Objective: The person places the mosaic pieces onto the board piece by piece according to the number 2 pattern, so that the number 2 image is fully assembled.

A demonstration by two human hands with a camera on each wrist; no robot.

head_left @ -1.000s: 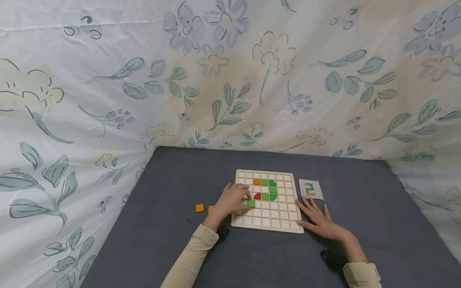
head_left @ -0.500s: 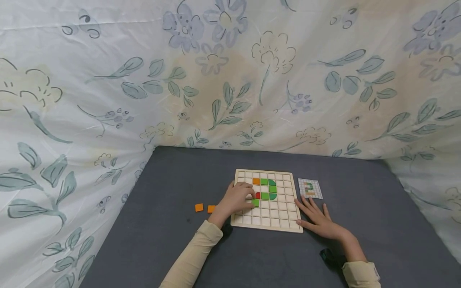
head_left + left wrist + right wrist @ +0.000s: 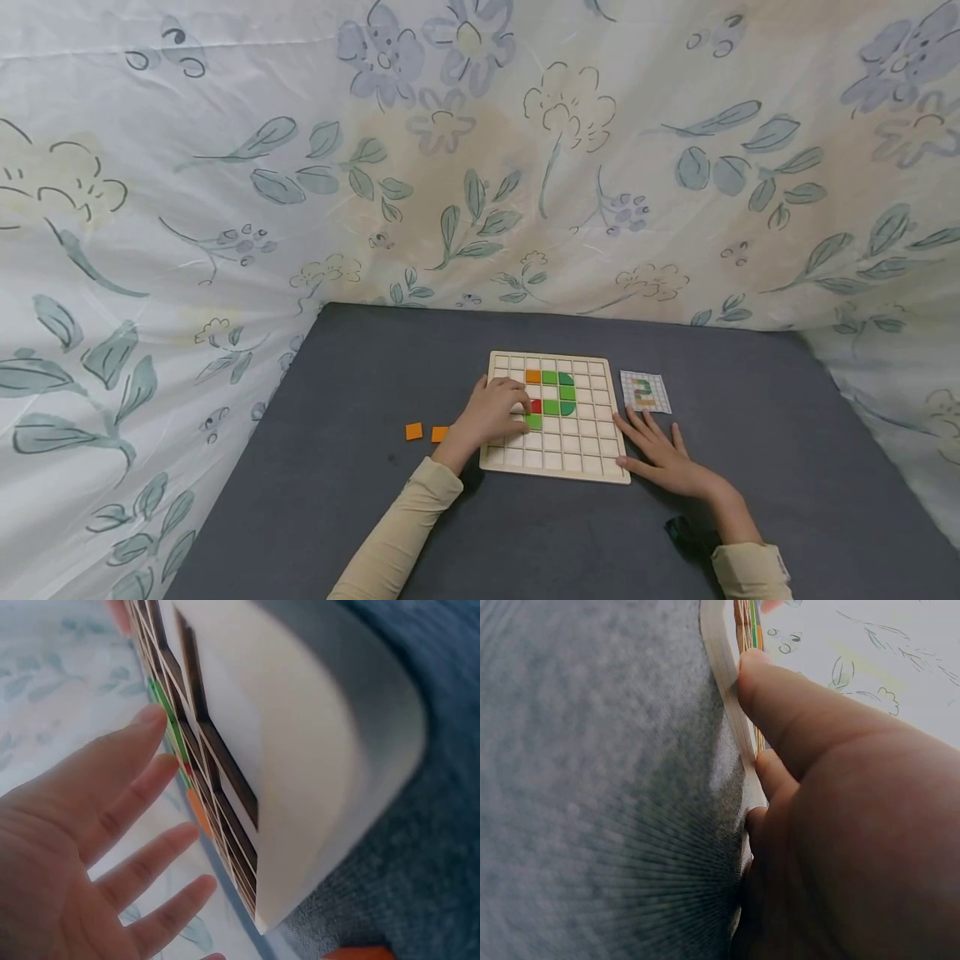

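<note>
- Showing nearest the person, with the clock face centred on the board and 12 o'clock straight away, are the right sleeve [image 3: 750, 571] at about 5 o'clock and the left sleeve [image 3: 401, 529] at about 7.
- At 4 o'clock the right hand [image 3: 671, 467] lies low over the counter [image 3: 555, 542], palm down, fingers straight and spread. The thumb touches the board's edge in the right wrist view; the hand grips nothing.
- From 8 o'clock the left hand [image 3: 489, 412] reaches over the board, thumb and index close together at the green tile [image 3: 534, 422], the other fingers loosely spread in the left wrist view. Whether they pinch it or only touch it, I cannot tell.
- That green tile sits on the grid, a little to the 9 o'clock side of centre, with the red tile [image 3: 536, 407] at its 12 o'clock, partly covered by the index finger.
- It looks thin, light and stiff, perhaps smooth enough to slip; two opposite edges seem the best hold, with a fingertip press on top once the cell walls hide those edges.
- The board [image 3: 570, 454] looks wooden, rigid and light enough to slide if nudged, so its rim is the place to steady it.
- At 9 o'clock, off the board, lie loose orange tiles [image 3: 413, 432].
- At 2 o'clock, just beside the board, lies the pattern card [image 3: 658, 387].
- Farthest, at 12 o'clock, hangs the flowered curtain [image 3: 450, 208].
</note>
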